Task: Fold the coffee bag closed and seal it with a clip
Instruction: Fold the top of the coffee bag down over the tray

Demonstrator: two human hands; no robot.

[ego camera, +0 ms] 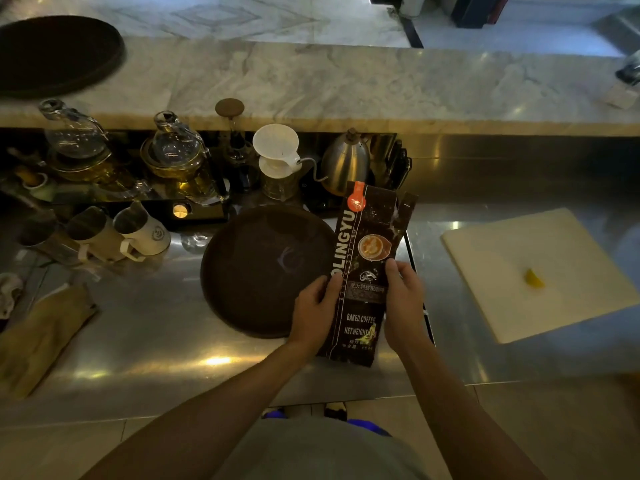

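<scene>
Head view: the coffee bag [367, 271] stands upright on the steel desk [173, 368], its base near the front edge and its long top leaning away toward the kettle [346, 164]. Both hands hold it at about mid-height. The left hand [313, 311] wraps the left edge with the thumb across the printed face; the right hand [403, 303] grips the right edge the same way, thumb forward, fingers behind the bag. Neither hand is free. The top of the bag looks unfolded, with 1 flap [407, 206] splayed out to the right, so the mouth seems partly open. The round dark tray [256, 271] lies just beside the bag on its left, and the pale cutting board [540, 271] with a small yellow piece [534, 278] on it sits well apart to the right.

No clip is visible anywhere, which is the main risk: with 2 hands occupied, searching for 1 would mean letting go, and a tall, narrow bag could tip toward the tray. Folding from such a low grip may also crease the top unevenly, since the splayed flap is not lined up with the rest. An open mouth tilted away could spill coffee behind.
</scene>
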